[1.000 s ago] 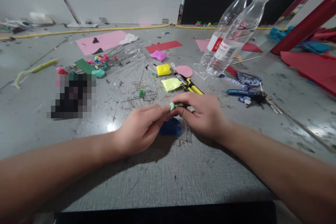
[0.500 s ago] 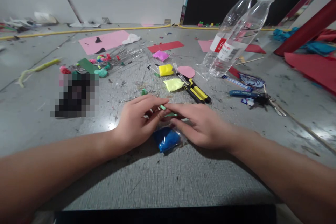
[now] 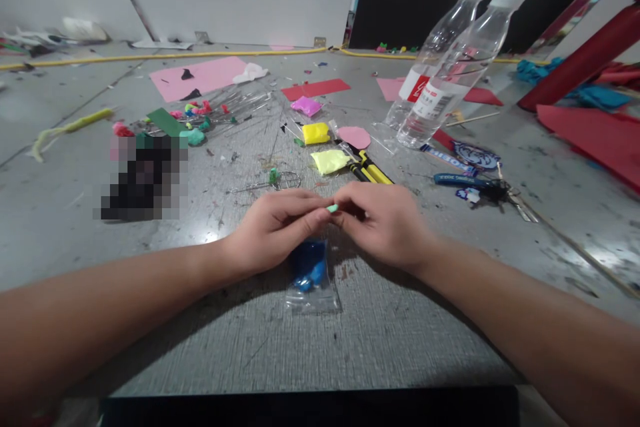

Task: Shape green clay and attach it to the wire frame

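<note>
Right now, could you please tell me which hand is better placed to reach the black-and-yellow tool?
Probably the right hand: it lies just in front of the tool, nearer than the left hand. Both hold the small green piece, so the right must let go first.

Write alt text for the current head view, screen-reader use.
A person's left hand and right hand meet at the fingertips around a small pale-green piece. Below them, a clear bag with blue contents lies on a grey, littered table. Farther back are a bright yellow packet, black-and-yellow handles and two white-capped bottles.
</note>
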`<state>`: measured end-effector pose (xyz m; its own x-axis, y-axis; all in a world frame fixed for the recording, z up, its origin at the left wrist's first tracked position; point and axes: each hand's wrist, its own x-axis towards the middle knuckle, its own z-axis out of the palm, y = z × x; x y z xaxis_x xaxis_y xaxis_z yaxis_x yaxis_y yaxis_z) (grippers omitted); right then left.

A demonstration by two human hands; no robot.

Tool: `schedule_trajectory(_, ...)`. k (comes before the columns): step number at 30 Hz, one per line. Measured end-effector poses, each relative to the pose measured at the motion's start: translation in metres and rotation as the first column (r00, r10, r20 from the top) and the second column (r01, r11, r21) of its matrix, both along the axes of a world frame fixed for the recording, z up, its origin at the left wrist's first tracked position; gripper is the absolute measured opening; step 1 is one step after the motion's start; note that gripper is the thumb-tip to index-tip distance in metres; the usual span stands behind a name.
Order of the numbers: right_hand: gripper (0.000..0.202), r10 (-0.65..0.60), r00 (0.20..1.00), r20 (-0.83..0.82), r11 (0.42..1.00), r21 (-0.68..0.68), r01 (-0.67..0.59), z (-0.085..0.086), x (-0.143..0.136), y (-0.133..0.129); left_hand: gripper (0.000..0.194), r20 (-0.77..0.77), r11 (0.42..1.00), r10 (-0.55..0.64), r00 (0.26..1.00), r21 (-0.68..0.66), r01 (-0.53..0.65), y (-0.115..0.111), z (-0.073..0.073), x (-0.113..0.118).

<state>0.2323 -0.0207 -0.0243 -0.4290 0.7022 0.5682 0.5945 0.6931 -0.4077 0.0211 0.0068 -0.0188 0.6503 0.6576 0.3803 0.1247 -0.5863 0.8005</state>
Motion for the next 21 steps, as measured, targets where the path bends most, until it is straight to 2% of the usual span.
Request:
schedule_trajectory(2, 0.012, 0.054, 0.998, 0.023, 0.998, 0.039, -0.055, 0.002, 0.000, -0.002, 0.019, 0.011, 0.990, 0.109, 0.994, -0.093, -0.107, 0.001, -0.003, 0.000)
schedule_trajectory(5, 0.021, 0.129, 0.991, 0.029, 0.991, 0.040, -0.130, 0.009, -0.001, -0.009, 0.016, 0.039, 0.942, 0.242, 0.969, -0.248, -0.225, 0.005, -0.006, 0.000)
schedule_trajectory(8, 0.040, 0.380, 0.908, 0.174, 0.923, -0.007, -0.385, 0.016, -0.005, -0.019, 0.017, 0.051, 0.881, 0.278, 0.959, -0.412, -0.233, 0.007, -0.007, 0.003)
schedule_trajectory(10, 0.039, 0.471, 0.825, 0.313, 0.875, -0.048, -0.481, 0.018, -0.009, -0.024, 0.022, 0.083, 0.846, 0.275, 0.958, -0.494, -0.200, 0.007, -0.007, 0.006)
schedule_trajectory(12, 0.029, 0.468, 0.792, 0.393, 0.874, -0.072, -0.480, 0.018, -0.012, -0.027, 0.028, 0.114, 0.831, 0.280, 0.953, -0.526, -0.181, 0.006, -0.006, 0.008)
schedule_trajectory(14, 0.023, 0.441, 0.799, 0.409, 0.891, -0.092, -0.444, 0.017, -0.013, -0.028, 0.024, 0.102, 0.831, 0.269, 0.958, -0.527, -0.177, 0.005, -0.005, 0.008)
schedule_trajectory(18, 0.025, 0.454, 0.819, 0.351, 0.891, -0.201, -0.408, 0.016, -0.011, -0.025, 0.013, 0.107, 0.845, 0.157, 0.982, -0.528, -0.078, 0.007, -0.003, 0.000)
schedule_trajectory(21, 0.023, 0.459, 0.855, 0.240, 0.881, -0.247, -0.404, 0.014, -0.009, -0.024, 0.007, 0.096, 0.876, 0.084, 0.992, -0.481, -0.028, 0.008, -0.003, -0.004)
